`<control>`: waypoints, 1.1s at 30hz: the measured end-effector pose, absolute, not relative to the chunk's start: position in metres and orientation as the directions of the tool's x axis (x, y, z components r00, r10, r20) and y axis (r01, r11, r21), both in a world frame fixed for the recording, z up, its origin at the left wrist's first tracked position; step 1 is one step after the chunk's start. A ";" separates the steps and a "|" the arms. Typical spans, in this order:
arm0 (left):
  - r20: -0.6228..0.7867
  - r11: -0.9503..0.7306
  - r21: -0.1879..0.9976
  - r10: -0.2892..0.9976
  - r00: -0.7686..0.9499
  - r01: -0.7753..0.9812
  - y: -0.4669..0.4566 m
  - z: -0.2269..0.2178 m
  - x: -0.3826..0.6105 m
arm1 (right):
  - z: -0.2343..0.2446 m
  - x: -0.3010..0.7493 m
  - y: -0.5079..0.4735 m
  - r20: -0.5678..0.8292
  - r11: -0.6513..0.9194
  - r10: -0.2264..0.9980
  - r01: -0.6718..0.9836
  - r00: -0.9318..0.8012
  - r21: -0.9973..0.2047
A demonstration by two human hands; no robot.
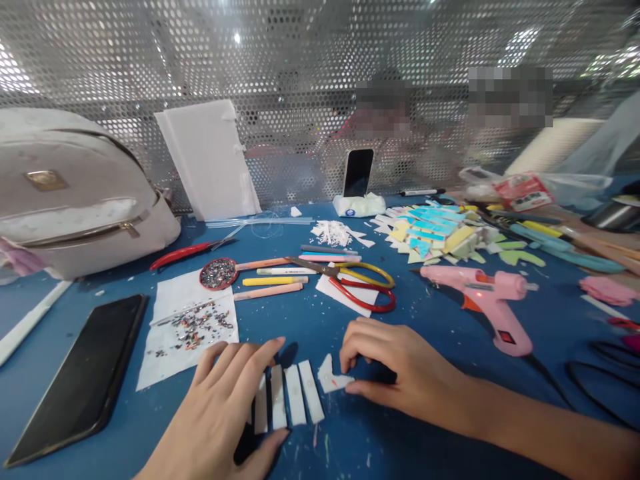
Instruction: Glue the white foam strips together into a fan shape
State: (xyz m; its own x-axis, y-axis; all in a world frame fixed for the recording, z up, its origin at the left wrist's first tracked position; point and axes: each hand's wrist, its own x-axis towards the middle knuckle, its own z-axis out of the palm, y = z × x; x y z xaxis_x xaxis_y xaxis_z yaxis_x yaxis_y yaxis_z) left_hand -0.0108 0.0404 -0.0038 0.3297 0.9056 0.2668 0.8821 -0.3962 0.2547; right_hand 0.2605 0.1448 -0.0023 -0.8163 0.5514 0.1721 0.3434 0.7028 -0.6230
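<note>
My left hand (227, 407) is spread over several narrow white strips (296, 395) lying side by side on the blue table. Its fingers stretch past their far ends and the thumb lies near their close ends, partly hiding the leftmost strips. A small angular white cut piece (333, 377) lies flat just right of the strips. At that piece's right edge is my right hand (395, 363), fingers curled and thumb apart from them. The right thumb tip appears to touch the piece, but no grip shows.
A pink glue gun (487, 293) lies right, its cord trailing. Ahead are scissors (357, 283), several pens (275, 281) and paper scraps (435, 230). Left are gems on white paper (155, 360), a black phone (80, 380), red-handled pliers (183, 255) and a bag (65, 193). Perforated metal (295, 127) stands behind.
</note>
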 end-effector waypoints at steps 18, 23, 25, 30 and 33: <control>0.351 -0.659 -0.103 0.677 0.647 0.745 0.042 -0.012 0.011 | 0.004 0.256 0.143 0.167 0.710 0.571 0.381 -0.804 -0.593; 0.375 -0.675 -0.105 0.653 0.657 0.731 0.046 -0.013 0.012 | 0.004 0.255 0.143 0.168 0.705 0.573 0.378 -0.802 -0.600; 0.381 -0.678 -0.103 0.649 0.659 0.728 0.048 -0.013 0.012 | 0.005 0.255 0.143 0.168 0.703 0.576 0.380 -0.800 -0.601; 0.372 -0.716 -0.125 0.608 0.702 0.686 0.051 -0.009 0.011 | 0.005 0.253 0.143 0.177 0.707 0.573 0.373 -0.800 -0.601; 0.382 -0.715 -0.116 0.609 0.695 0.690 0.051 -0.008 0.011 | 0.006 0.253 0.143 0.184 0.713 0.570 0.371 -0.800 -0.595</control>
